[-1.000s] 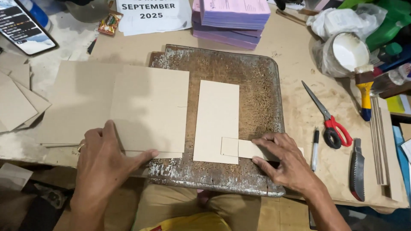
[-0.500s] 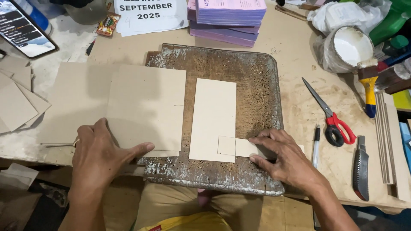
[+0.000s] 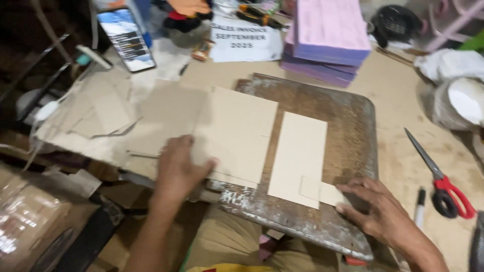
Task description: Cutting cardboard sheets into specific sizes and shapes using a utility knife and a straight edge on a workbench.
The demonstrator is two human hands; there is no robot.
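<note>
1. A small cardboard strip (image 3: 330,194) lies at the near edge of a worn metal board (image 3: 348,131), one end tucked against the lower corner of a tall narrow cardboard panel (image 3: 298,158).
2. The right hand (image 3: 380,214) lies flat with fingers spread, fingertips pressing on the strip; it grasps nothing.
3. The narrow panel lies upright on the board, just right of a larger cardboard sheet (image 3: 237,133), with a thin gap between them.
4. The left hand (image 3: 179,168) rests open, palm down, on the near left corner of the larger sheet, the thumb pointing towards the panel.
5. The larger sheet overlaps the board's left edge and further loose cardboard pieces (image 3: 101,116) spread over the tabletop (image 3: 403,100).
6. Right of the board lie red-handled scissors (image 3: 441,179), blades closed, and a black marker (image 3: 419,206) near the right wrist.
7. Beyond the board sit a stack of purple paper pads (image 3: 327,38), a white printed sheet (image 3: 244,40) and a phone (image 3: 126,40) with a lit screen.
</note>
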